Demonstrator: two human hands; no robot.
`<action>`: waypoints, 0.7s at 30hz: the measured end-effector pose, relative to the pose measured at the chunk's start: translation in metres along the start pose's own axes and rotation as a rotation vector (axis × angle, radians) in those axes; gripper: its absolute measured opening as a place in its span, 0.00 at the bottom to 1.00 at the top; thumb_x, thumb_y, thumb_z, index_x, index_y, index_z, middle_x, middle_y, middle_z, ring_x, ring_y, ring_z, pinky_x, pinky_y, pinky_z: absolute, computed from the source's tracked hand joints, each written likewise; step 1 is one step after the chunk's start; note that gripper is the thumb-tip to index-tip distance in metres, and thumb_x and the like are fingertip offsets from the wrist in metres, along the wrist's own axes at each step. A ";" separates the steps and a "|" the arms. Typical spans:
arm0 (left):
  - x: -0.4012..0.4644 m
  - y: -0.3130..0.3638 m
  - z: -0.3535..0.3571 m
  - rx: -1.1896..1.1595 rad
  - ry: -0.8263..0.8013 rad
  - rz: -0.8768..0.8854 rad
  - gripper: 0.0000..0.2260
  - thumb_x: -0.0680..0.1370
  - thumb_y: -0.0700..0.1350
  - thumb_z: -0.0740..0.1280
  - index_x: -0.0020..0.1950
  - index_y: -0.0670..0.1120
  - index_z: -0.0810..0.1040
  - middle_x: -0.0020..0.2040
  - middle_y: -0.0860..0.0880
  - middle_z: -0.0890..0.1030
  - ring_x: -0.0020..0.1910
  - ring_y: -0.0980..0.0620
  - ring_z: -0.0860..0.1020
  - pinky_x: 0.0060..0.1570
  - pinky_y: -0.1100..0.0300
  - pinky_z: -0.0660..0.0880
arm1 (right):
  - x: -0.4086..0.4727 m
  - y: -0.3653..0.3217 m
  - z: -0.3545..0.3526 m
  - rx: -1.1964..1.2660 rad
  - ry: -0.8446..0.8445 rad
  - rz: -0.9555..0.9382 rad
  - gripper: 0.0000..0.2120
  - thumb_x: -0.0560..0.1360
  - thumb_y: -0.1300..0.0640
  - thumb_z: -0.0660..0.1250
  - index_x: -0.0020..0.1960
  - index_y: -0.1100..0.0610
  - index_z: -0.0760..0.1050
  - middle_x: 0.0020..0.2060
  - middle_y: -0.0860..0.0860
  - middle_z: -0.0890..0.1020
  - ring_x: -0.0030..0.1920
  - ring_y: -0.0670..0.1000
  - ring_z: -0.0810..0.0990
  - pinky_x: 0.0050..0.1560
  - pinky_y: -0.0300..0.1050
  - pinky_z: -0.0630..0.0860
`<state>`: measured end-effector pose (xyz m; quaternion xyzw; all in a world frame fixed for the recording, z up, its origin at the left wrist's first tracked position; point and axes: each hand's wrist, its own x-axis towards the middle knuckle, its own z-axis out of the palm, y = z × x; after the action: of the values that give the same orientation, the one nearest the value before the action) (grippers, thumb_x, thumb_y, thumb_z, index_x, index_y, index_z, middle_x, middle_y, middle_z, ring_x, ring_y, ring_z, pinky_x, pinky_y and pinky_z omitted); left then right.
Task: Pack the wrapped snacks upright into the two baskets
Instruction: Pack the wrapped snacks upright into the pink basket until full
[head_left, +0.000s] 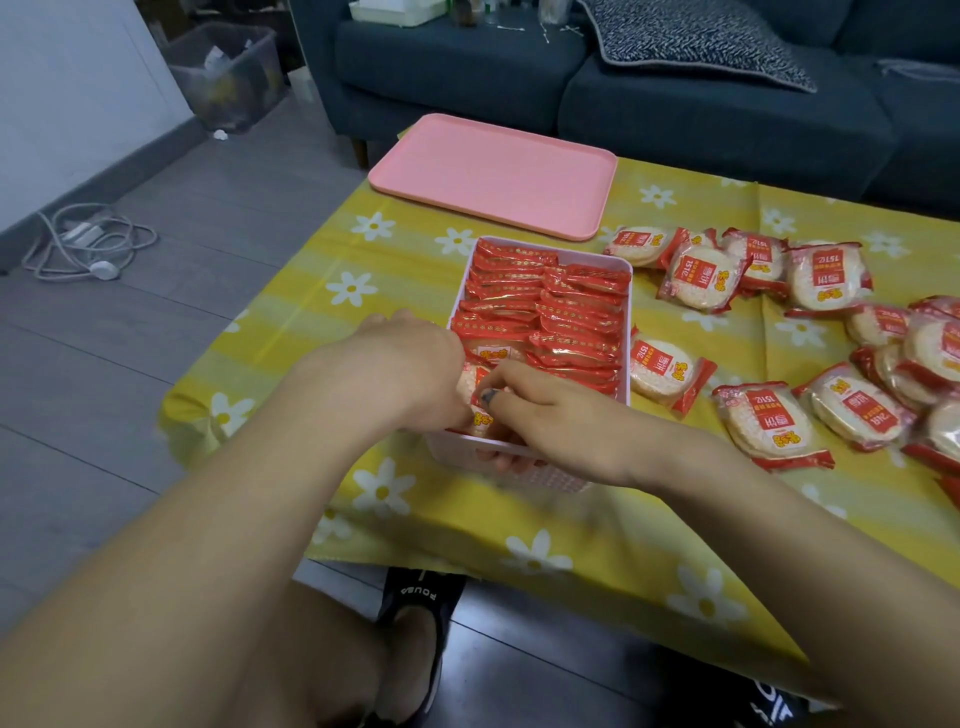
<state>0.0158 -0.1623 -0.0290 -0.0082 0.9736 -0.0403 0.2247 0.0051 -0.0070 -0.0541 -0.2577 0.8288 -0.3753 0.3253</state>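
A pale pink basket (626, 291) stands on the table, packed with several red-wrapped snacks (561, 317) set upright in two rows. Both my hands are at its near left corner. My right hand (545, 410) pinches a wrapped snack (480, 410) there, thumb on top and fingers curled over the basket's near wall. My left hand (400, 358) bends down over the same snack, its fingers hidden behind the hand. Several loose snacks (763, 421) lie flat on the table to the right. Only one basket is in view.
An empty pink tray (493, 174) lies at the table's far side. A yellow flowered cloth (571, 545) covers the table. A dark sofa (623, 88) stands behind it. On the floor at left lie a coiled cable (88, 244) and a clear bin (228, 73).
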 end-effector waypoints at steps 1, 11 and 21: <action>0.001 0.000 0.001 -0.028 -0.009 0.002 0.10 0.78 0.56 0.66 0.44 0.51 0.74 0.38 0.51 0.71 0.51 0.46 0.66 0.49 0.55 0.65 | 0.001 0.001 0.000 0.006 0.001 -0.002 0.09 0.83 0.51 0.55 0.52 0.52 0.71 0.40 0.56 0.86 0.42 0.56 0.85 0.53 0.60 0.79; 0.000 -0.023 -0.004 -0.448 0.351 0.201 0.15 0.72 0.60 0.54 0.35 0.51 0.70 0.39 0.50 0.74 0.44 0.46 0.74 0.44 0.51 0.72 | 0.001 0.002 -0.013 -0.204 0.427 -0.359 0.22 0.75 0.62 0.64 0.68 0.52 0.71 0.55 0.50 0.80 0.49 0.47 0.79 0.54 0.49 0.76; -0.002 -0.020 -0.018 -0.542 0.732 0.443 0.07 0.77 0.53 0.66 0.50 0.52 0.71 0.41 0.56 0.80 0.43 0.53 0.80 0.44 0.50 0.78 | 0.012 0.010 -0.030 -0.522 0.604 -0.426 0.35 0.70 0.56 0.69 0.75 0.53 0.64 0.65 0.49 0.76 0.61 0.52 0.74 0.58 0.45 0.70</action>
<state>0.0096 -0.1808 -0.0102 0.1552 0.9424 0.2621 -0.1384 -0.0262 0.0043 -0.0507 -0.3749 0.8820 -0.2705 -0.0916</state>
